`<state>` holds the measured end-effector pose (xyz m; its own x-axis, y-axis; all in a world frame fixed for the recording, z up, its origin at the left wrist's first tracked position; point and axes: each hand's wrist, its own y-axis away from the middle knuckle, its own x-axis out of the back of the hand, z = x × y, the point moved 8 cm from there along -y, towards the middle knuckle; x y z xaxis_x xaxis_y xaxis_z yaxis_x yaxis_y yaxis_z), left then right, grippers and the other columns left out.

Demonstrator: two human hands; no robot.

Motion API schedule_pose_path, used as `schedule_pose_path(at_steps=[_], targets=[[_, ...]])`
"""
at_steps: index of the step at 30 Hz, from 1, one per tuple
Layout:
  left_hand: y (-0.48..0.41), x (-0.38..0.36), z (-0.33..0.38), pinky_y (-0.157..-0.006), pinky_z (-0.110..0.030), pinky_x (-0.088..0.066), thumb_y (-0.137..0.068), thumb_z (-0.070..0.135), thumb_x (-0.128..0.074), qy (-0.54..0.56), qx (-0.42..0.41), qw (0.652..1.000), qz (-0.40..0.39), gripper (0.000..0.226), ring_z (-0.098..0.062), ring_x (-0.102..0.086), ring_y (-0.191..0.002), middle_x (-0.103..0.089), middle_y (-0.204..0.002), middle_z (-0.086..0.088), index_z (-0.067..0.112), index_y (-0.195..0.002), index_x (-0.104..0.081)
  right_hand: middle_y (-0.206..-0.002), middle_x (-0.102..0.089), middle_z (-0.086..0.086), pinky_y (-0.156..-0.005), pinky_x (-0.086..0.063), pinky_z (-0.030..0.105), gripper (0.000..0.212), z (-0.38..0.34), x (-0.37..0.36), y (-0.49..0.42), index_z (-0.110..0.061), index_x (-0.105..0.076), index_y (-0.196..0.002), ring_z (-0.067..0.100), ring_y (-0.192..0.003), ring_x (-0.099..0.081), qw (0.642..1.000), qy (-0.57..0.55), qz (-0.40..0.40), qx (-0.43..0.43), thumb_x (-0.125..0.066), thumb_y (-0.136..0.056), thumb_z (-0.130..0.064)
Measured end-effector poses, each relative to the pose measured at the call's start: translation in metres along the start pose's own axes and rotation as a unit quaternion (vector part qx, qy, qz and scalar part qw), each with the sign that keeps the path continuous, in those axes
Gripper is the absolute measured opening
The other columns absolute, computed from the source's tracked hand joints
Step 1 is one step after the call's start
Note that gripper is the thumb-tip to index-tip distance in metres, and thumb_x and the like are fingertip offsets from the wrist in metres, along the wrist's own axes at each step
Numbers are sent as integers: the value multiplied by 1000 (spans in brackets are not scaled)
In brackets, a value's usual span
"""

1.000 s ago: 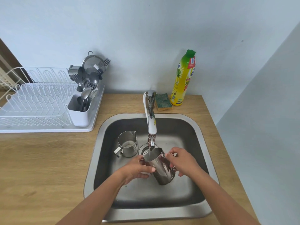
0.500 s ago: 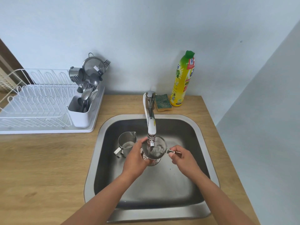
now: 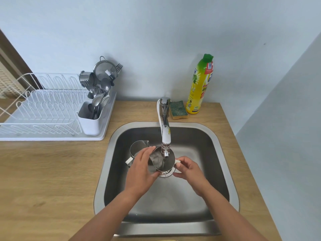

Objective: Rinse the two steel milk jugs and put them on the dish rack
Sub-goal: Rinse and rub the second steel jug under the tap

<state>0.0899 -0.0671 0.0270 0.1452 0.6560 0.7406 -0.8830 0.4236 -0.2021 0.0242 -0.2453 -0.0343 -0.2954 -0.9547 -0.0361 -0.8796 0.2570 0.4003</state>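
Two steel milk jugs sit over the sink basin (image 3: pixel 215 171); one jug (image 3: pixel 162 161) is held up under the tap spout (image 3: pixel 165 145), mouth tipped toward the camera, with a thin stream of water running into it; the second jug (image 3: pixel 138 149) stands upright on the sink floor just to the left, partly hidden behind the left hand (image 3: pixel 141 168). That left hand is wrapped round the held jug's body, fingers closed on its far rim and wall; the right hand (image 3: pixel 188 168) pinches the jug's handle (image 3: pixel 177 161) between thumb and fingers, so both hands are closed on the same jug. Neither jug has reached the white dish rack (image 3: pixel 43 110), which stands on the wooden counter (image 3: pixel 52 171) well to the left, its cutlery holder (image 3: pixel 92 119) already full of spoons and strainers.

Judging by its thin polished wall, the jug should be stiff, light when empty and noticeably heavier as it fills; wet steel is slippery, so the handle is the surer hold, with the other palm steadying the body; it will not break if dropped, though it may dent or clatter. Tipping it out before carrying would seem wise; drips on the counter are the likely nuisance.
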Motion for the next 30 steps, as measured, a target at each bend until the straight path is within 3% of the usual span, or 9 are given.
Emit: schedule_pose_path(at_steps=[7, 10, 14, 19, 22, 25, 30], targets=[[9, 12, 0, -92, -13, -44, -64, 40, -85, -13, 0, 1000, 17, 86, -1, -45, -107, -48, -128, 8, 34, -139, -43, -108, -68, 21, -80, -60, 39, 10, 9, -17, -2, -10, -61, -101, 28, -102, -68, 998, -28, -36, -43, -52, -101, -15], [13, 13, -6, -92, -20, -51, -64, 49, -80, -18, 11, 1000, 12, 85, -5, -47, -108, -46, -124, 10, 38, -138, -40, -106, -69, 25, -75, -61, 39, 13, 12, -23, -1, -10, -61, -104, 33, -98, -70, 997, -7, -52, -59, -49, -102, -16], [19, 9, -17, -91, -19, -49, -60, 63, -74, -7, 67, 998, -16, 86, -4, -46, -107, -45, -119, 14, 44, -135, -37, -89, -70, 13, -63, -60, 36, 18, 13, -26, 3, -7, -59, -112, 30, -83, -69, 995, 24, -57, -80, -47, -103, -16], [26, 0, -28, -92, -27, -51, -61, 67, -71, 50, 141, 986, -69, 77, -3, -55, -107, -52, -118, 21, 43, -128, -44, -80, -67, 11, -55, -57, 34, 17, 11, -18, 14, -13, -58, -101, 32, -73, -72, 990, 79, -61, -104, -48, -102, -27], [32, -13, -33, -87, -29, -54, -57, 69, -74, 105, 190, 971, -105, 68, 1, -63, -95, -66, -106, 23, 44, -116, -53, -77, -63, 11, -50, -53, 31, 19, 5, -7, 21, -15, -58, -97, 29, -66, -69, 986, 118, -47, -109, -51, -100, -32], [37, -33, -42, -89, -32, -55, -53, 62, -81, 171, 243, 945, -135, 66, 0, -67, -91, -72, -96, 16, 36, -110, -60, -76, -65, 8, -47, -48, 27, 20, -4, 8, 23, -19, -61, -94, 23, -61, -67, 977, 186, -10, -100, -53, -96, -37], [34, -61, -34, -93, -42, -56, -52, 28, -93, 283, 263, 902, -192, 68, -13, -73, -94, -74, -105, -2, 21, -109, -57, -72, -66, 1, -48, -45, 25, 15, -26, 28, 24, -27, -64, -82, 17, -58, -61, 954, 291, 31, -73, -56, -87, -39]])
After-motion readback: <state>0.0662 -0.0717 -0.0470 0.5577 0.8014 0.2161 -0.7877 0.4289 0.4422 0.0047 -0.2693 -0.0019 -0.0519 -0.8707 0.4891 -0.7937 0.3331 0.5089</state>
